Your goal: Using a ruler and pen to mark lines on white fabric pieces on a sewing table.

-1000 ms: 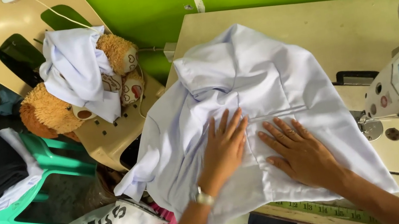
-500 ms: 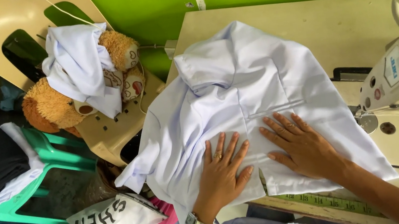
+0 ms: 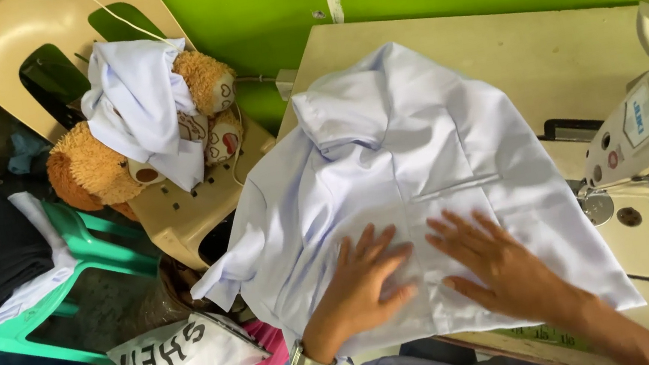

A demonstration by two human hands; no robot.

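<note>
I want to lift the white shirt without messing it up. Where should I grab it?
Probably the collar of the white shirt, reaching from the far, green-wall side. It is a thick folded edge standing up a little, so fingers can pinch it. Both the left hand and right hand lie flat on the near part, and one sleeve hangs off the table.

— What have your hands done in the last second?

— Your left hand (image 3: pixel 359 290) has slid down the white shirt (image 3: pixel 401 170) toward its near hem, and your right hand (image 3: pixel 498 263) has followed beside it.

— And the cloth?

— Under both palms it now lies flatter; the fingers are spread wider than before.
</note>
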